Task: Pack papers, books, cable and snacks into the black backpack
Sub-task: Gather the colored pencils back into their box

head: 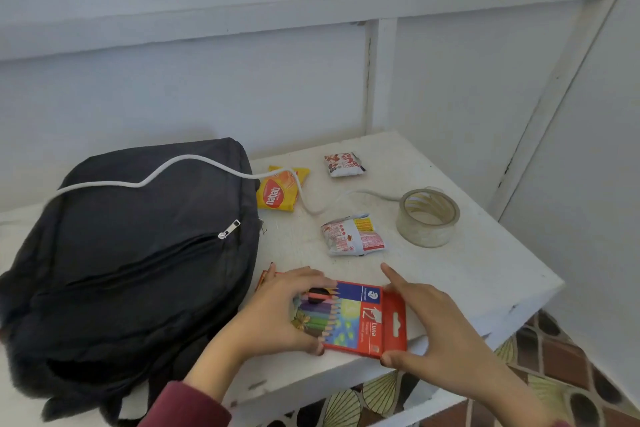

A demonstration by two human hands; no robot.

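The black fabric backpack (138, 253) lies flat on the left part of the white painted table (467, 270), front side up. Its cloth is soft and creased, and a silver zip pull (229, 229) sits at the right end of the front pocket seam. A white cable (166, 165) is draped across the bag's upper part and runs down onto the table.

There it passes over a yellow wafer snack packet (278, 192) lying just beside the bag. A small white-and-red snack packet (344, 165) lies farther back. A second crumpled white-and-red packet (353, 236) rests near the middle of the table. A roll of clear tape (427, 218) stands to the right of it.

At the near edge both hands hold a flat red box of coloured pencils (360, 319). The left hand (280, 312) grips its left end, fingers (304, 276) curled over the far side and thumb at the near side. The right hand (440, 333) pinches the right end between thumb and fingers, the index finger pointing straight out past the box. A maroon sleeve (187, 406) covers the left forearm. A patterned floor (540, 350) shows below the table.
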